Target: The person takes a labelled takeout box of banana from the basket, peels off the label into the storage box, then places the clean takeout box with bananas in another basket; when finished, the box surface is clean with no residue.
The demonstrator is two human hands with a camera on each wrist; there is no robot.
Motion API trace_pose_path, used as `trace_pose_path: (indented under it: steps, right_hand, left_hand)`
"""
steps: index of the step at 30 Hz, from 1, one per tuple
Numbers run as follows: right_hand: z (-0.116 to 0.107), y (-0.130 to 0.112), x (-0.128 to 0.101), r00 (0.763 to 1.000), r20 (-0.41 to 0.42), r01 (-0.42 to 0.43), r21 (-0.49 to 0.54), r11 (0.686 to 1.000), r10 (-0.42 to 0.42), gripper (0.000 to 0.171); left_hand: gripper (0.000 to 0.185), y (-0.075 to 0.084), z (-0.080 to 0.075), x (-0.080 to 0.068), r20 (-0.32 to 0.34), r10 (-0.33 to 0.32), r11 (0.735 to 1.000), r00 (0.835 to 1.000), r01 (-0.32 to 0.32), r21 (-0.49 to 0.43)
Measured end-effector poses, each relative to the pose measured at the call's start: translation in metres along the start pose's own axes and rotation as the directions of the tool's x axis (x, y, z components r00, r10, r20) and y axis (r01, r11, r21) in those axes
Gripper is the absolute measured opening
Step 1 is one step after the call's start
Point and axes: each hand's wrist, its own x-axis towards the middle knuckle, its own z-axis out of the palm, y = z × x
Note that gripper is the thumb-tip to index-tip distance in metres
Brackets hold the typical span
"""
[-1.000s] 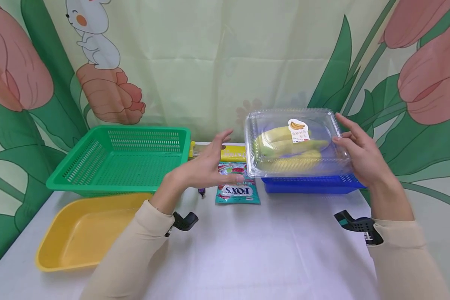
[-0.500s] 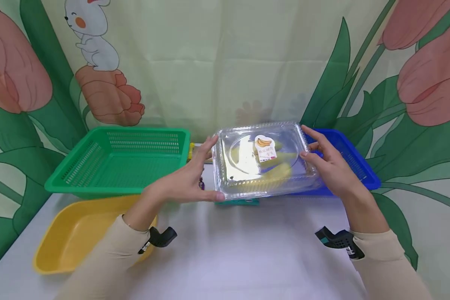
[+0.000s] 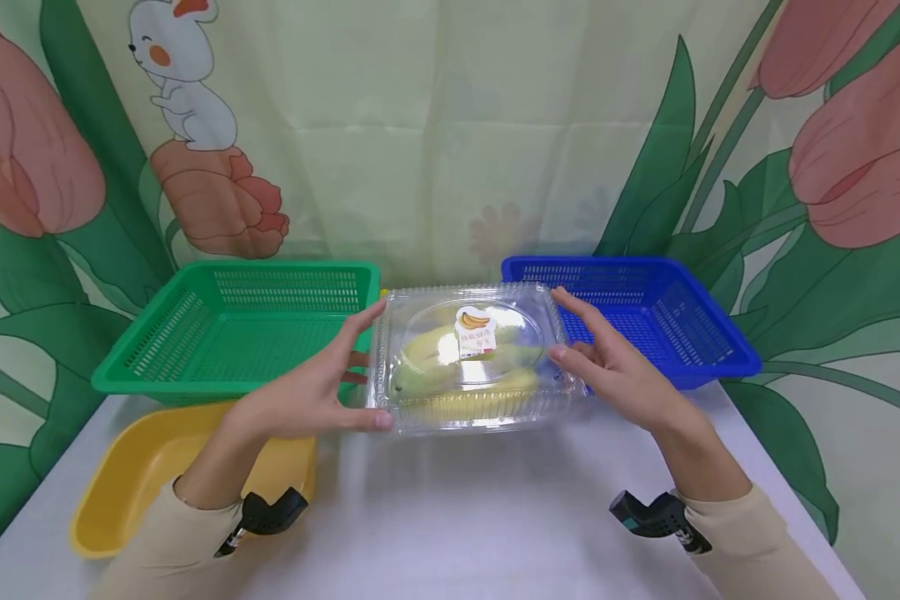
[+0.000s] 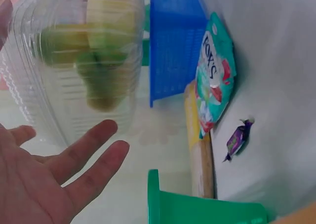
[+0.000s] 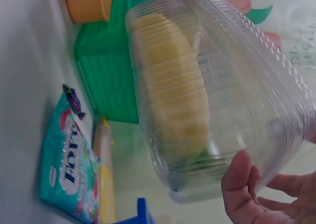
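A clear plastic box of yellow-green bananas (image 3: 427, 358), with a banana sticker (image 3: 475, 333) on its lid, is held above the table in front of me. My left hand (image 3: 300, 387) spans its left end, thumb at the front corner and index finger at the back corner. In the left wrist view, other fingers (image 4: 94, 179) stretch out straight below the box. My right hand (image 3: 622, 367) grips the right end; its thumb (image 5: 239, 179) presses the box in the right wrist view.
A green basket (image 3: 236, 386) stands back left, a yellow basin (image 3: 86, 508) before it, a blue basket (image 3: 708, 367) back right. Between the baskets lie a teal FOX'S candy bag (image 4: 215, 76), a purple-wrapped candy (image 4: 238, 141) and a long yellow packet (image 4: 195, 150).
The banana box has moved left and toward me, away from above the blue basket. My left hand has come from apart to its left end. The right hand has kept its grip.
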Motion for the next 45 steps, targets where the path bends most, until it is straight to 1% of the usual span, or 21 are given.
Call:
trace_pose_path:
  steps: [2, 5, 7, 10, 11, 14, 17, 21, 24, 31, 36, 39, 43, 45]
  right_hand:
    - [0.005, 0.004, -0.002, 1.000, 0.022, 0.006, 0.004, 1.000, -0.006, 0.075]
    - [0.014, 0.011, -0.007, 0.998, 0.062, 0.004, 0.041, 0.999, -0.007, 0.083]
    - [0.021, 0.016, -0.012, 0.994, 0.109, 0.007, 0.081, 0.997, -0.016, 0.092]
    - [0.030, 0.024, -0.019, 0.983, 0.184, -0.002, 0.156, 0.988, -0.027, 0.107]
    - [0.032, 0.026, -0.021, 0.978, 0.204, -0.005, 0.167, 0.986, -0.030, 0.112]
    - [0.038, 0.032, -0.023, 0.970, 0.241, -0.006, 0.177, 0.984, -0.038, 0.121]
    - [0.042, 0.036, -0.024, 0.963, 0.267, -0.006, 0.159, 0.987, -0.037, 0.122]
    - [0.046, 0.038, -0.027, 0.959, 0.281, -0.013, 0.141, 0.990, -0.028, 0.122]
    - [0.047, 0.037, -0.029, 0.961, 0.275, -0.017, 0.125, 0.992, -0.018, 0.123]
    - [0.050, 0.035, -0.033, 0.963, 0.264, 0.035, 0.082, 0.996, -0.056, 0.126]
    - [0.050, 0.036, -0.036, 0.967, 0.253, 0.022, 0.015, 1.000, -0.025, 0.130]
    - [0.049, 0.038, -0.040, 0.965, 0.261, 0.004, -0.017, 1.000, 0.001, 0.132]
    - [0.048, 0.044, -0.044, 0.963, 0.271, 0.014, -0.048, 0.999, 0.000, 0.132]
    - [0.048, 0.046, -0.045, 0.963, 0.269, 0.019, -0.065, 0.998, 0.000, 0.133]
  left_hand:
    - [0.120, 0.000, -0.001, -0.006, 0.011, -0.012, 1.000, 1.000, 0.012, -0.002]
    - [0.120, 0.000, -0.001, -0.014, 0.039, -0.038, 0.999, 0.999, 0.038, -0.009]
    - [0.120, 0.000, 0.000, -0.020, 0.068, -0.061, 0.998, 0.996, 0.062, -0.020]
    - [0.120, -0.002, 0.002, -0.028, 0.105, -0.093, 0.995, 0.990, 0.096, -0.027]
    - [0.121, -0.002, 0.003, -0.030, 0.114, -0.105, 0.994, 0.988, 0.109, -0.032]
    - [0.123, -0.004, 0.005, -0.037, 0.143, -0.130, 0.990, 0.981, 0.136, -0.034]
    - [0.126, -0.006, 0.008, -0.042, 0.160, -0.151, 0.988, 0.976, 0.155, -0.010]
    - [0.128, -0.008, 0.011, -0.046, 0.156, -0.153, 0.988, 0.976, 0.151, 0.027]
    - [0.129, -0.007, 0.012, -0.047, 0.145, -0.144, 0.989, 0.979, 0.140, 0.035]
    - [0.129, -0.003, 0.017, -0.057, 0.095, -0.121, 0.992, 0.988, 0.117, 0.055]
    - [0.130, -0.003, 0.024, -0.062, 0.061, -0.117, 0.990, 0.991, 0.112, 0.083]
    - [0.130, -0.003, 0.029, -0.063, 0.061, -0.138, 0.986, 0.989, 0.131, 0.102]
    - [0.130, -0.003, 0.036, -0.063, 0.079, -0.194, 0.972, 0.978, 0.181, 0.147]
    - [0.130, -0.005, 0.039, -0.062, 0.085, -0.212, 0.966, 0.974, 0.195, 0.172]
